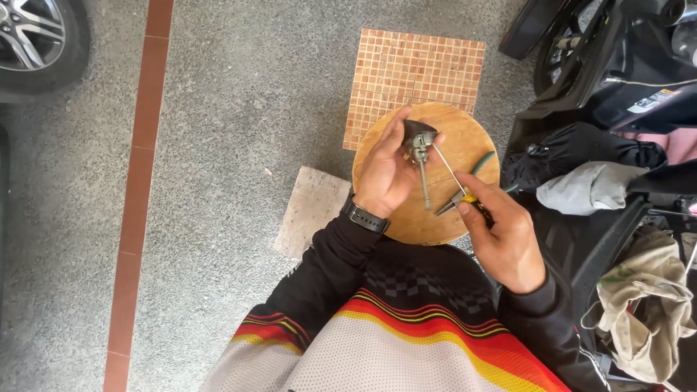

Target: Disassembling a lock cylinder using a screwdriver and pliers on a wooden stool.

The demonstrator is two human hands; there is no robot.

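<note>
Overhead, left hand (388,170) fingers clasp a dark-headed metal part (420,145) with a thin shaft; right hand (501,232) grips pliers (457,199).

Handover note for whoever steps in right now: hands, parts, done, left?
Left hand: holds a small dark metal part with a rod hanging down, over the round wooden board.
Right hand: grips yellow-handled pliers, jaws on a thin wire running up to the part.
Green-handled tool lies on the board.
Done: wire gripped. Left: wire not yet free of the part.
</note>
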